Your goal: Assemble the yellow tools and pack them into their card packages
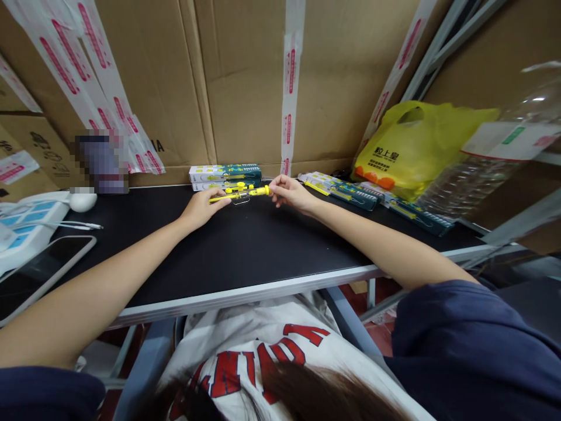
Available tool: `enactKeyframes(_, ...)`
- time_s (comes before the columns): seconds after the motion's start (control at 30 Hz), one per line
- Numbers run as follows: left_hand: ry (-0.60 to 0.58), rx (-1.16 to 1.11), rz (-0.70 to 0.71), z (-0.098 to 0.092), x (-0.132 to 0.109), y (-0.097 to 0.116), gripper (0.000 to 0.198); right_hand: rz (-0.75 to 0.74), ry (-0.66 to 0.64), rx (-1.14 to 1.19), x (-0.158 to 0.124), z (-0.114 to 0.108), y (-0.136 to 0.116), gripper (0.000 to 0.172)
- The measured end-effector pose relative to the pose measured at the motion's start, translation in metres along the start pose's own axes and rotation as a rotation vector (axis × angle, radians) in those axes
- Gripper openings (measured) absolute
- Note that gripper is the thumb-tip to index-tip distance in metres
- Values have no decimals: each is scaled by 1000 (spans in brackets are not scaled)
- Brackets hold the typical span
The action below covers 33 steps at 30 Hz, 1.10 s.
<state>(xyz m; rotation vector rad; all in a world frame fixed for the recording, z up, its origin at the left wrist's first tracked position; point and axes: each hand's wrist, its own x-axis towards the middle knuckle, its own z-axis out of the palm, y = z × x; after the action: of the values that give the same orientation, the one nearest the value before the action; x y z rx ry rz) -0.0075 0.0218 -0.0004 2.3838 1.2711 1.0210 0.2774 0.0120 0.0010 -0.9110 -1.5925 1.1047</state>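
Note:
My left hand [202, 207] and my right hand [290, 192] both reach to the far side of a black table [245, 245]. Between them they hold a slim yellow tool [245, 193] level just above the tabletop. The left fingers pinch its thin end and the right fingers grip the thicker yellow cap end. A second yellow piece [239, 187] lies just behind it. Right behind the hands stands a small stack of white and teal boxes [225, 175].
More teal packaged tools [355, 194] lie in a row at the right, beside a yellow plastic bag [412, 146]. A clear plastic bag [491, 169] hangs at far right. A power strip [26, 225] and a tablet [39, 272] sit left. Cardboard boxes [245, 82] wall the back.

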Motion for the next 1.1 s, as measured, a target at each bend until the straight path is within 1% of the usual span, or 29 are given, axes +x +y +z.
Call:
enactKeyframes(0.27,-8,0,6,1,0,0,37,27,-11,-51,-3,2,-3,23)
enactKeyframes(0.5,-1,-9,20,2,0,-1,38,2,-8,-74,-5,4,-6,29)
enactKeyframes(0.7,10,-1,0,0,-1,1,35,48,-90,-22,-7,1,-11,25)
enactKeyframes(0.87,9,-6,4,-1,-1,3,37,56,-81,-80,-6,1,-12,20)
enactKeyframes(0.93,0,-11,9,0,-1,3,39,84,-55,-141,-6,1,-13,24)
enactKeyframes(1.03,-6,-11,13,0,-1,3,40,128,-33,-214,-6,2,-14,34)
enactKeyframes(1.1,0,-11,15,0,-1,2,40,140,-31,-222,-7,3,-16,36)
